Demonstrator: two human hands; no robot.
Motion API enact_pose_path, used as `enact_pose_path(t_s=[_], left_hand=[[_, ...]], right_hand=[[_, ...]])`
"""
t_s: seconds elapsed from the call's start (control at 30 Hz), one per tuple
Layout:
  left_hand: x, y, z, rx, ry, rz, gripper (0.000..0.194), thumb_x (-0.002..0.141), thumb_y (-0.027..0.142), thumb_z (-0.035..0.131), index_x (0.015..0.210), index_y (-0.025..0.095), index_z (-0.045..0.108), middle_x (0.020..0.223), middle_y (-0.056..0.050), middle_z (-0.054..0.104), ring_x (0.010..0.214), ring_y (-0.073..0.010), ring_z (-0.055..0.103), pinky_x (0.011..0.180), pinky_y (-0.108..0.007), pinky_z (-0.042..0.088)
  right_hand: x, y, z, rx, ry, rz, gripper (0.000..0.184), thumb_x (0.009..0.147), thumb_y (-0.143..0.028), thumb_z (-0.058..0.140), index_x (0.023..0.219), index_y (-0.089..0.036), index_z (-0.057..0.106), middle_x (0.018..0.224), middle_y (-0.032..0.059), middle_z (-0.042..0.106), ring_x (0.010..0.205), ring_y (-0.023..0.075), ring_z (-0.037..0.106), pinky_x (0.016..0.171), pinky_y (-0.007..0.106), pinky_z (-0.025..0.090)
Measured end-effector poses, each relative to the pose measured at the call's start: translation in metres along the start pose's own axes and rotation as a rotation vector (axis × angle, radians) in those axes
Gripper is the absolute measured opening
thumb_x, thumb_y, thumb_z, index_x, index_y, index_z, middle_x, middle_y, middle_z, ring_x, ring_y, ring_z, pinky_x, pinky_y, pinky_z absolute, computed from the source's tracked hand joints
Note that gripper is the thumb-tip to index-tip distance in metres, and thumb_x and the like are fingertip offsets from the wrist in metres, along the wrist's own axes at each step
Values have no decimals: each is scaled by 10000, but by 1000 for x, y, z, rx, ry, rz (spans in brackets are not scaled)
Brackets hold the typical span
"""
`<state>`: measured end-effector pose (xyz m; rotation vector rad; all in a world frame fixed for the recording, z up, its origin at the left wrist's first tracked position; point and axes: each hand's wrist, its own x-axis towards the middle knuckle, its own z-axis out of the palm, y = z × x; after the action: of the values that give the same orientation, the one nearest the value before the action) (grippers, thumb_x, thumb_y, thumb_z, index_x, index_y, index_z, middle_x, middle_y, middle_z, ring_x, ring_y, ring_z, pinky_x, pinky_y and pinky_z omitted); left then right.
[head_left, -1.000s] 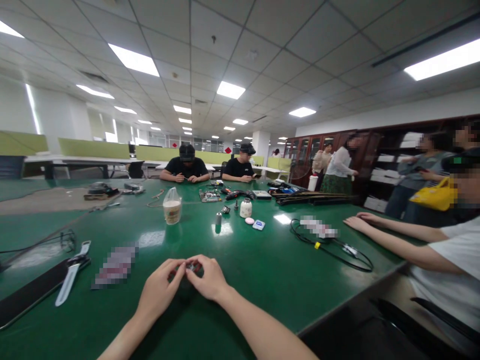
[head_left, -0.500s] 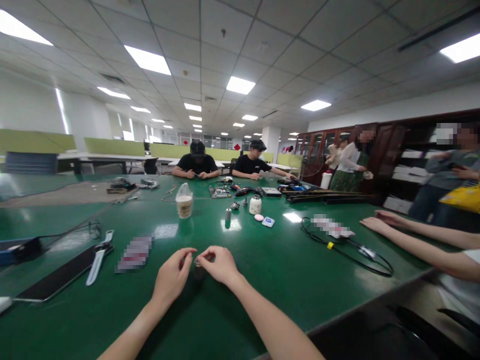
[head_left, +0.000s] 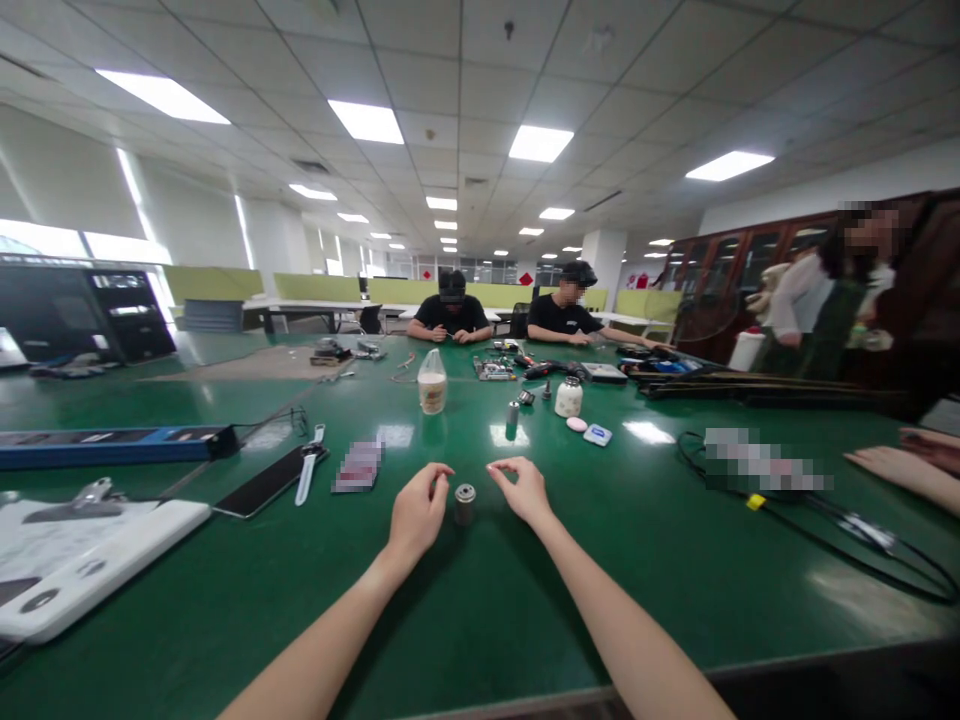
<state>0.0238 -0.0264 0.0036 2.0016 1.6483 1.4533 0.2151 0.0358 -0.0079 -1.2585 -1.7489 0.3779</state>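
A small metal cylinder (head_left: 465, 506) with a hole in its top stands upright on the green table between my hands. To its left is my left hand (head_left: 420, 508), fingers loosely bent and the thumb a little apart from them; no object shows in it. My right hand (head_left: 523, 490) is raised to the right of the cylinder, thumb and index tips together. Whether those tips pinch something tiny I cannot make out. Neither hand touches the cylinder. Farther off stands another silver cylinder (head_left: 513, 412), with a white patterned jar (head_left: 568, 398) behind it to the right.
A white watch (head_left: 306, 474), dark tablet (head_left: 259, 484), clipboard (head_left: 90, 570) and blue power strip (head_left: 112, 447) lie left. A bagged cup (head_left: 432, 392) stands ahead. A black cable (head_left: 840, 560) and a co-worker's hands (head_left: 892, 468) are right. Two people sit opposite.
Both hands have drawn apart from the metal cylinder, which now stands uncovered between them. The view has turned left, bringing the clipboard and more of the power strip into sight.
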Motion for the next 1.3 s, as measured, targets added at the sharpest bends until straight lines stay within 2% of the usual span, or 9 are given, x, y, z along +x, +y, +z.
enact_pose_path(t_s=[0.1,0.2,0.4,0.7,0.8,0.87,1.0,1.13,1.3], left_hand=[[0,0,0,7,-17,-7,272,906,324,365,920,211,612,776,6,663,623,-143,583,624,-248,417],[0,-1,1,20,-34,-2,272,901,335,367,900,211,609,748,10,654,621,-148,579,615,-249,406],[0,-4,2,12,-61,-15,267,897,349,374,919,218,605,766,13,652,629,-151,583,627,-254,414],[0,-3,2,11,-73,-19,277,896,361,375,942,221,610,797,8,667,632,-152,597,637,-259,433],[-1,-2,2,13,-75,-20,285,894,364,374,950,222,615,827,3,680,648,-156,610,634,-259,438],[-1,-2,2,8,-76,-19,292,892,365,374,957,221,619,858,-3,689,671,-159,621,634,-257,444],[0,-2,2,15,-78,-9,303,892,370,372,970,216,622,863,-10,690,665,-159,621,635,-259,455],[0,-1,2,43,-80,12,300,898,362,369,960,215,623,857,-13,690,662,-160,615,661,-274,459],[0,-1,2,34,-97,11,299,903,377,374,967,218,619,851,-11,688,662,-162,618,661,-275,460]], right_hand=[[1,18,-4,-213,-67,87,163,806,-393,622,852,-297,745,961,37,667,991,234,547,906,414,356],[2,25,-5,-290,-89,119,151,809,-399,627,852,-320,748,974,42,645,1003,234,522,891,395,338],[1,23,-3,-313,-80,102,154,819,-404,626,855,-311,743,984,48,621,1012,224,495,874,363,320],[1,21,-5,-309,-80,101,132,801,-396,647,829,-312,744,993,49,622,1021,232,499,884,386,325],[0,14,-3,-233,-40,81,143,814,-365,632,840,-273,738,959,47,646,967,215,539,873,369,363],[-5,2,-1,-81,-21,14,166,839,-343,602,873,-237,724,920,39,665,888,176,576,840,318,405],[-20,-27,8,189,-103,-182,160,858,-305,578,886,-213,705,863,12,678,811,130,609,790,245,450],[-31,-46,11,172,-104,-207,147,866,-283,571,872,-212,700,848,12,676,801,134,609,779,253,455],[-33,-51,8,163,-68,-214,135,866,-278,575,864,-216,694,865,14,673,815,134,607,795,260,458]])
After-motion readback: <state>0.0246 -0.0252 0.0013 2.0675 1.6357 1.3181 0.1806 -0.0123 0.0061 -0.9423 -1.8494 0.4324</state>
